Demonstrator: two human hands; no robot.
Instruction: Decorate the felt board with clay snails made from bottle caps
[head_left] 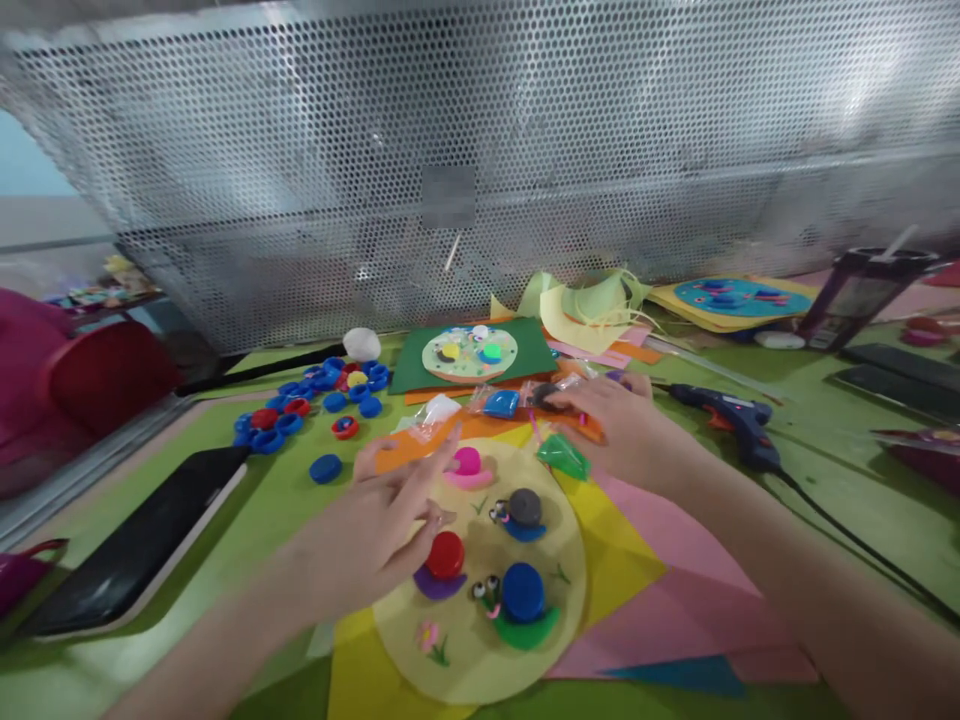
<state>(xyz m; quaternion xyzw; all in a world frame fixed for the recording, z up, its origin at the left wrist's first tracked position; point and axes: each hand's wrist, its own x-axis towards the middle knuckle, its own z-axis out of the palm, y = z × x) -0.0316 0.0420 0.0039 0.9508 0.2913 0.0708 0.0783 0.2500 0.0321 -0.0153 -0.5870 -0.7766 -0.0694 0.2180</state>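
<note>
A round cream disc [480, 660] lies on yellow paper, decorated with snail shapes made of bottle caps and modelling clay. My left hand [375, 530] hovers over its left side, index finger stretched towards the pink cap [467, 461], thumb apart, nothing visible held. Below that hand sits the red cap [445, 555] on purple clay. The blue cap [523, 592] and grey cap [524, 508] have googly eyes beside them. My right hand [611, 420] reaches past the disc, fingers curled onto a dark clay packet [546, 396]. A green clay packet [564, 456] lies by its wrist.
Loose bottle caps [300, 400] and a black phone [150, 540] lie left. A finished-looking snail disc on green card [409, 362] lies behind. To the right are a glue gun [731, 415] with its cord, and a tumbler [862, 300]. A perforated metal panel [480, 130] stands behind.
</note>
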